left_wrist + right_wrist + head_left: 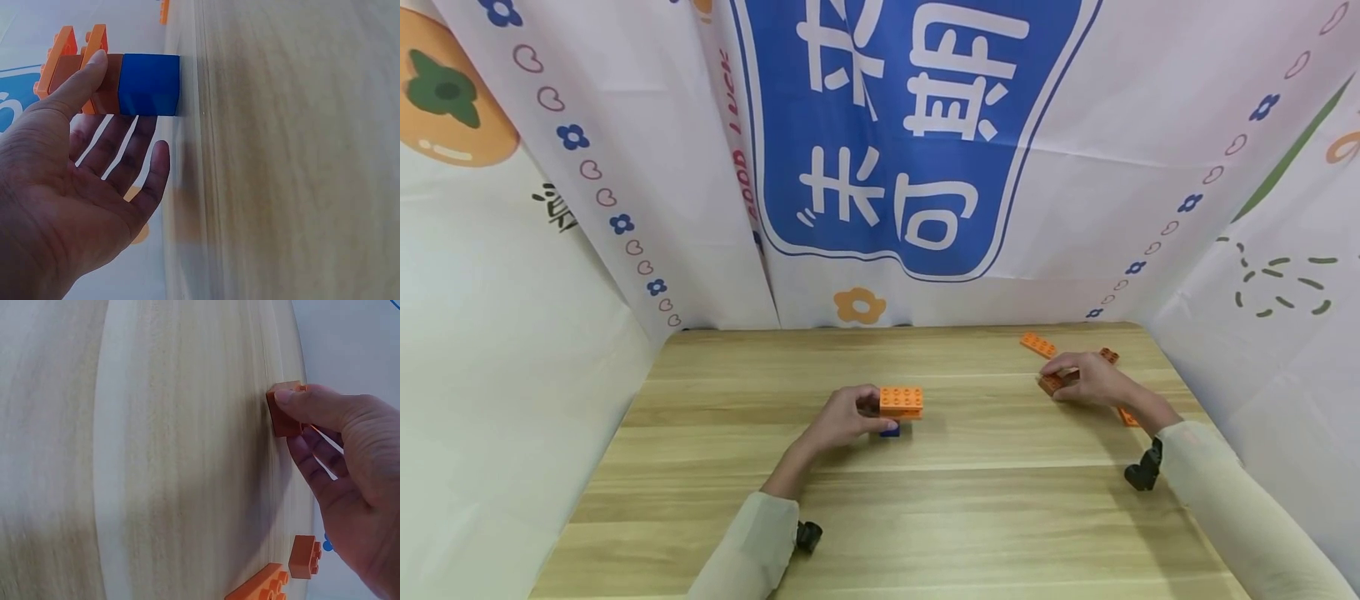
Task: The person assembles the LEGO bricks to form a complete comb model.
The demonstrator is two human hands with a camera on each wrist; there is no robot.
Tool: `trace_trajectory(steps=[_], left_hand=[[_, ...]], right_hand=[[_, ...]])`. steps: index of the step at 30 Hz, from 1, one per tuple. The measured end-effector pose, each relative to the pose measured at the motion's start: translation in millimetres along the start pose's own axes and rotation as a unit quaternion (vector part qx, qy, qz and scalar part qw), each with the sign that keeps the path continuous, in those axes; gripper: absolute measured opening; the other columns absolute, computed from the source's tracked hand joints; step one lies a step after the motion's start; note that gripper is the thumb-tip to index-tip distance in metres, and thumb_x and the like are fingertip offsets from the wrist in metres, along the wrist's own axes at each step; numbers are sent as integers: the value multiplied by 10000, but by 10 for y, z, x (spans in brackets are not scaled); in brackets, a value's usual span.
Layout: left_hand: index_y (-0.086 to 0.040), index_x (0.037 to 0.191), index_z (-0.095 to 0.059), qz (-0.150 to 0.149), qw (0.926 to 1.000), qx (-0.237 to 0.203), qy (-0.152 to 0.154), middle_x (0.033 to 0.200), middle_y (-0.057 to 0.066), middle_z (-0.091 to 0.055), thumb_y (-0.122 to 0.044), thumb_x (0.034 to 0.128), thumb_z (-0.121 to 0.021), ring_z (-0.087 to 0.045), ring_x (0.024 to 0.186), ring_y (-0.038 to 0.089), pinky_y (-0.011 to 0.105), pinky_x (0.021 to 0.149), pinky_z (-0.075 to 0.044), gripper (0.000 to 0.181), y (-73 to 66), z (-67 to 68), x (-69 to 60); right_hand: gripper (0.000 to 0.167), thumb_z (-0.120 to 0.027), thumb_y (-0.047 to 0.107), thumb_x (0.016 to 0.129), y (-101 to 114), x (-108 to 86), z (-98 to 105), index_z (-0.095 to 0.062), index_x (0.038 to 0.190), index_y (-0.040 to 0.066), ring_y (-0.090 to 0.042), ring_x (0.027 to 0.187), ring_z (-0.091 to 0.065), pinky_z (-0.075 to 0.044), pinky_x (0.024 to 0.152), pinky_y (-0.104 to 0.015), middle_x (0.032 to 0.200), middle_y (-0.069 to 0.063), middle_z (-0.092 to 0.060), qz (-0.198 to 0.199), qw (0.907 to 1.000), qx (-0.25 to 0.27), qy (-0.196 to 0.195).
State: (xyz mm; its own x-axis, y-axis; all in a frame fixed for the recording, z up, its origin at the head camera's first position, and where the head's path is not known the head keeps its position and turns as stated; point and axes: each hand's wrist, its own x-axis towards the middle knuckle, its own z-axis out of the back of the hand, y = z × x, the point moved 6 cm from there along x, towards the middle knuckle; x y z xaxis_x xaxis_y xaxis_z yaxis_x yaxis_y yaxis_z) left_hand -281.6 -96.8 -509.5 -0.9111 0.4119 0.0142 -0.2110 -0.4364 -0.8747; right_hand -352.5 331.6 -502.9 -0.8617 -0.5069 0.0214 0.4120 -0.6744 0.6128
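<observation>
The left hand (846, 417) pinches the stack (901, 402) between thumb and fingers, its little finger loose. The blue block (149, 84) forms the base, under the stack's 9 o'clock end, while the top overhangs toward 3 o'clock; any downward pressure is best kept above the block, lest the stack tip. Whether the base touches the table (962, 517) I cannot tell.

Near 3 o'clock of the stack, the right hand (1093, 379) pinches a brown brick (287, 420) by its sides, a hold that should leave the underside free; keeping it level looks wise.

Around that brick lie an orange plate (1038, 345) at 12 o'clock, a second brick (1108, 356) at 2 and a second plate (1128, 417) at 4. A raised wrist should avoid brushing these last two.
</observation>
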Motion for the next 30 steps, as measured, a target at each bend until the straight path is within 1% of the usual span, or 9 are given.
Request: trace_trajectory(steps=[6, 11, 15, 18, 24, 30], left_hand=[[-105, 1014, -700, -51, 10000, 30, 37, 1043, 14, -742, -196, 888, -888, -676, 947, 170, 335, 848, -575, 244, -6, -2, 3], [-100, 994, -687, -130, 9999, -14, 66, 1045, 27, -745, -192, 890, -886, -673, 941, 176, 335, 840, -569, 242, -13, -3, 10], [-102, 993, -687, -123, 9999, 3, 83, 1050, 33, -744, -195, 891, -885, -676, 947, 173, 342, 849, -574, 242, -19, -6, 8], [-102, 986, -682, -110, 9999, 10, 88, 1051, 34, -742, -196, 892, -884, -678, 950, 172, 349, 854, -577, 243, -22, -8, 10], [-101, 999, -683, -145, 9999, -44, 71, 1051, 21, -744, -187, 892, -883, -682, 950, 159, 340, 851, -583, 243, -3, 4, 22], [-105, 982, -674, -204, 9998, 25, 74, 1030, 15, -742, -204, 891, -886, -665, 916, 151, 327, 823, -568, 251, -24, 9, 11]], right_hand=[[346, -865, -14, 850, -12, 15, -26, -771, 1180, 33, -362, 1095, -706, -603, 916, -455, 1220, -179, -731, -42, 9999, 48, -100], [327, -879, 33, 854, 11, 27, -40, -789, 1166, 65, -330, 1081, -712, -611, 886, -430, 1199, -135, -751, 17, 9996, -176, -217], [325, -888, 49, 852, 37, 38, -59, -792, 1162, 62, -308, 1038, -724, -615, 835, -338, 1167, -125, -755, 86, 9993, -253, -263], [331, -895, 66, 851, 56, 48, -70, -792, 1165, 63, -266, 989, -732, -600, 798, -270, 1158, -121, -755, 29, 9994, -210, -277], [348, -896, 122, 859, 139, 88, -66, -792, 1186, 66, -219, 946, -714, -579, 771, -275, 1182, -139, -761, -78, 9989, -273, -369], [346, -899, 140, 860, 241, 128, -78, -794, 1180, 63, -210, 935, -702, -578, 771, -288, 1153, -112, -771, 96, 9983, -336, -462]])
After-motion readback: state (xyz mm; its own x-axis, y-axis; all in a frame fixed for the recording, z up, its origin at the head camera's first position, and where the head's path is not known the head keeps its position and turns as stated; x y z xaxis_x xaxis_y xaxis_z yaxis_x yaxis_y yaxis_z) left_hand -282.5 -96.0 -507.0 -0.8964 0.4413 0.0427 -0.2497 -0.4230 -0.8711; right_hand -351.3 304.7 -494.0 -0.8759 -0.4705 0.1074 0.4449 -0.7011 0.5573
